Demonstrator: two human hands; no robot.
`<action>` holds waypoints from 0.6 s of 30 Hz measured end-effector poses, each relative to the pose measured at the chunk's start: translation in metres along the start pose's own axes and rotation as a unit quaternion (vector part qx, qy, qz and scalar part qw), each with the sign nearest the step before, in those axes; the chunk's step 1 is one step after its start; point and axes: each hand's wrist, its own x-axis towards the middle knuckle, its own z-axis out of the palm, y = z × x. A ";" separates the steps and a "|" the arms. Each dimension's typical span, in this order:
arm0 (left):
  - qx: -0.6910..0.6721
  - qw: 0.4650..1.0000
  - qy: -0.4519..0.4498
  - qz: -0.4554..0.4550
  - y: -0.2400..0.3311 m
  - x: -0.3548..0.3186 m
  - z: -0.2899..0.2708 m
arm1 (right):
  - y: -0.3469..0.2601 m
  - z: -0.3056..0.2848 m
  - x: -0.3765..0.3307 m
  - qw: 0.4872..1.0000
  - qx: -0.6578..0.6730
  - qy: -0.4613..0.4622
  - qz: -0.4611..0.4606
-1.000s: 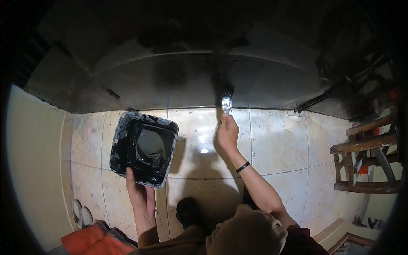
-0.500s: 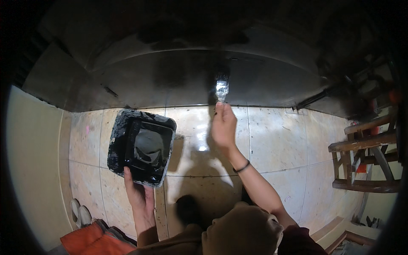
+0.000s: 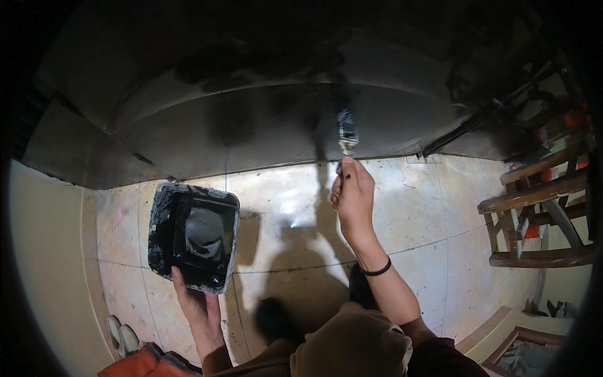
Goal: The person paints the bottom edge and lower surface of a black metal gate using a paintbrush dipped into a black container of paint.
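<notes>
With my left hand (image 3: 196,308) I grip the near rim of a square paint container (image 3: 229,251), thumb over the edge. Its inside is smeared black, and a pool of dark, glossy paint (image 3: 206,234) lies at the bottom. My right hand (image 3: 358,198) is closed round the handle of a paintbrush (image 3: 347,133), its metal band catching the light. The bristles point away from me and are at a large dark panel (image 3: 264,125); whether they press on it I cannot tell. A black band circles my right wrist.
Pale floor tiles (image 3: 408,207), speckled with dark spots, run below the panel. To the right stands a wooden stool-like frame (image 3: 534,204). A cream wall (image 3: 44,264) rises at the left, with pale shoes (image 3: 122,336) and orange cloth (image 3: 138,363) near it.
My right hand and the brush have moved a little to the right in the picture. The container and my left hand sit slightly lower and further left; the whole view has shifted somewhat.
</notes>
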 end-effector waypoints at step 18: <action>0.022 1.000 -0.008 0.008 0.004 0.001 0.000 | 0.056 -0.019 0.016 0.979 -0.193 -0.004 -0.068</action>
